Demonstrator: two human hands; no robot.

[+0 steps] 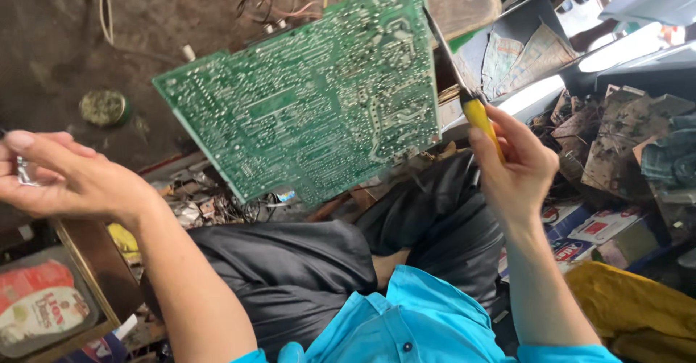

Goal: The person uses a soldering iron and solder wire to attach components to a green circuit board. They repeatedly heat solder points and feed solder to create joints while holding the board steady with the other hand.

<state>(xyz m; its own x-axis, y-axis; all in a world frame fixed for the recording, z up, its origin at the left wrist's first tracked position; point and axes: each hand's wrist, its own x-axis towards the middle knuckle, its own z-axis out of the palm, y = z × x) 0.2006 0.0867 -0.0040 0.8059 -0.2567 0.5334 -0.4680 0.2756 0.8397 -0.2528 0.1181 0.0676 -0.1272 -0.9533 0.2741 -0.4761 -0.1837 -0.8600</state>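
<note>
The right hand (516,161) is clenched around the yellow plastic handle of a slim metal-shafted screwdriver (473,103), thumb lying along the handle and fingers wrapped behind it. The dark shaft runs up and to the left, its tip meeting the right edge of a large green rectangular printed circuit board (312,95). The board stands tilted in front of the person, solder side towards the camera, covered in pale traces and small silver joints; thin wires trail from behind its upper edge.

The left hand (61,178), out at the left, is well apart from the board. Its grip pinches a small shiny silvery piece (25,171) between thumb and fingertips, too small to tell what it is.

Below the board are the person's black shiny trousers (304,261) and a bright blue shirt (413,319). On the dirty brown bench (51,44) beyond the left hand sits a small round green tin (105,107). At the lower left, a grey tray (43,305) holds a red and white packet. To the right lies a heap of brown, worn circuit boards (623,138), with a yellow cloth (638,305) below them.
</note>
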